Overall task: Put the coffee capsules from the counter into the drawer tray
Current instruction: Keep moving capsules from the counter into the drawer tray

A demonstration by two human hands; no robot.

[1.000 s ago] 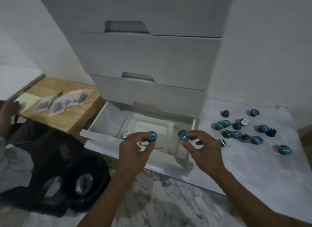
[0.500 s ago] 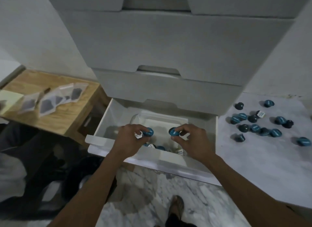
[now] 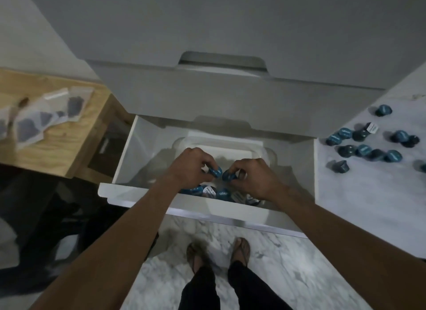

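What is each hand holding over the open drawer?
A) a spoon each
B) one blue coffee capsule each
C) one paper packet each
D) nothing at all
B: the left hand pinches a blue capsule and the right hand pinches another blue capsule, both above the tray in the open drawer.

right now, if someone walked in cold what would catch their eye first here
The two hands, left hand and right hand, meet over the open drawer at centre, each pinching a blue capsule above the white tray, where a few capsules already lie. Next, the scatter of blue capsules waiting on the white counter to the right.
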